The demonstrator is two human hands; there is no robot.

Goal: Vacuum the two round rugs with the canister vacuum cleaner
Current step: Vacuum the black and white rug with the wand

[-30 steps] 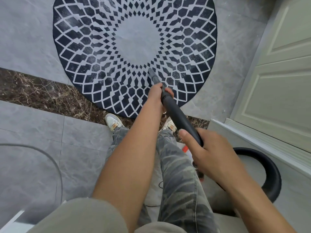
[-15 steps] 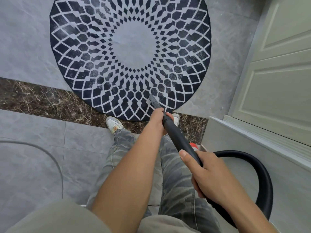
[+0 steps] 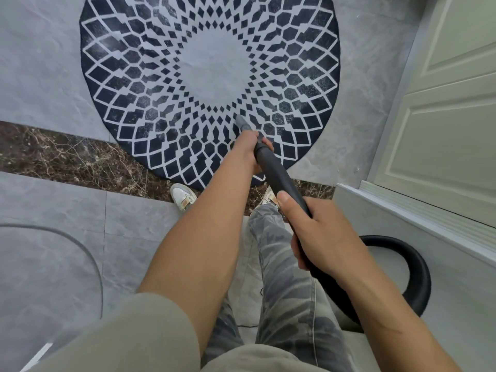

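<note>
A round rug, dark blue with a white lattice pattern and a pale grey centre, lies on the grey tiled floor ahead of my feet. The black vacuum wand slants from lower right up to the rug, and its nozzle tip touches the pattern just below the pale centre. My left hand grips the wand near the nozzle. My right hand grips it lower down, thumb along the tube. The black hose loops off to the right behind that hand. No canister or second rug is in view.
A cream panelled door and its raised sill stand close on the right. A dark marble strip crosses the floor under the rug's near edge. A thin grey cable curves over the tiles at left. My white shoes stand at the strip.
The nozzle was drawn back to the rug's near edge half a second ago and has now pushed forward again toward the pale centre. Both hands keep their grip on the wand.
</note>
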